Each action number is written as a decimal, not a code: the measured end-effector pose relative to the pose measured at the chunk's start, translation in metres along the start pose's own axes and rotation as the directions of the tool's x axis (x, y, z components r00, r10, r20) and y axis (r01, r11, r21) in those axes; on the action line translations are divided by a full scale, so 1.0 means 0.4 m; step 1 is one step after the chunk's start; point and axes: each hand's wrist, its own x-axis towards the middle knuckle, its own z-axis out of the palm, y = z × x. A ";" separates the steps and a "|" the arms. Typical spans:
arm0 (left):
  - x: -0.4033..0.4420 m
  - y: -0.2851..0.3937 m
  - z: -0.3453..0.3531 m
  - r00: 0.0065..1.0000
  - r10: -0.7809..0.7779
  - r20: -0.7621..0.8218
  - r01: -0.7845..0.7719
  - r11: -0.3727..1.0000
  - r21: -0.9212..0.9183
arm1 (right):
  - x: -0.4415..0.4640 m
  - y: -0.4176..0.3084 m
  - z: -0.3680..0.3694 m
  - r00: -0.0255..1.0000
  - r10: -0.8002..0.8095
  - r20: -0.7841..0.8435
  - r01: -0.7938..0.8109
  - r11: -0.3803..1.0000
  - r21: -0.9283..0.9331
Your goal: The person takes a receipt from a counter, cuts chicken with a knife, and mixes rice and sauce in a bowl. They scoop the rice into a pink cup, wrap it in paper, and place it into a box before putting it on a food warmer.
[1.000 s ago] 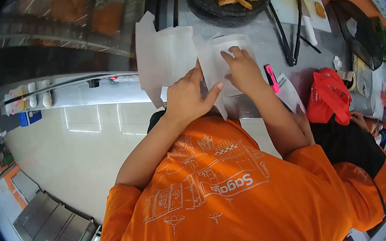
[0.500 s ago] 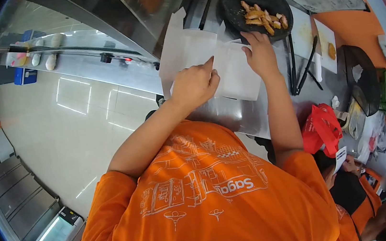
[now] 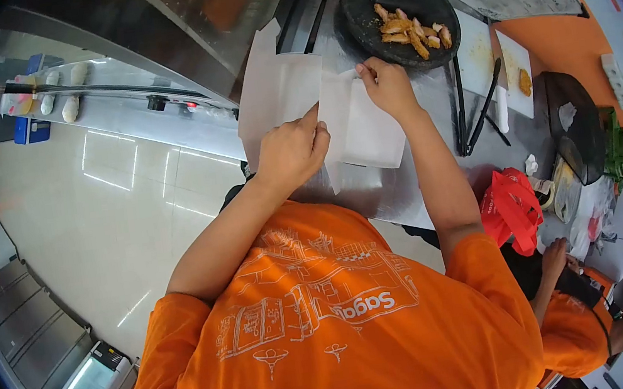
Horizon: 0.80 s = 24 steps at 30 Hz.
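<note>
A white paper box (image 3: pixel 366 129), partly unfolded, lies on the steel counter in front of me. My left hand (image 3: pixel 292 150) rests on its left part, the index finger stretched toward the middle fold and the thumb apart. At the box's upper right edge, my right hand (image 3: pixel 389 88) pinches the white card between thumb and fingers. Just beyond that hand stands a dark stone mortar (image 3: pixel 361 29) with several pieces of cooked, breaded meat (image 3: pixel 412 30) in it.
Black tongs (image 3: pixel 482 115) and a white-handled knife (image 3: pixel 502 110) lie right of the box, near white cutting boards (image 3: pixel 474 50). A red bag (image 3: pixel 510 209) is further right. A co-worker (image 3: pixel 575 310) stands at the lower right. A glass display case (image 3: pixel 211 12) stands at upper left.
The view has turned and shifted. My right hand has gone from over the box's inside to its far edge and closed on it. The co-worker's hands have moved, and the pink marker is out of sight.
</note>
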 end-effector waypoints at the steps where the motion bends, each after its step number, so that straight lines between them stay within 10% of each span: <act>1: 0.003 0.000 -0.001 1.000 -0.010 -0.001 0.010 1.000 -0.005 | -0.002 0.011 0.007 1.000 0.001 -0.002 -0.001 1.000 -0.002; 18: 0.007 0.040 -0.004 0.998 -0.041 0.051 0.042 0.999 -0.017 | -0.034 0.083 -0.068 0.904 0.183 0.385 -0.272 0.943 0.190; 24: 0.031 0.049 -0.011 0.998 -0.045 0.036 0.048 0.995 -0.085 | -0.014 0.059 -0.035 0.976 0.181 0.124 -0.200 0.966 0.166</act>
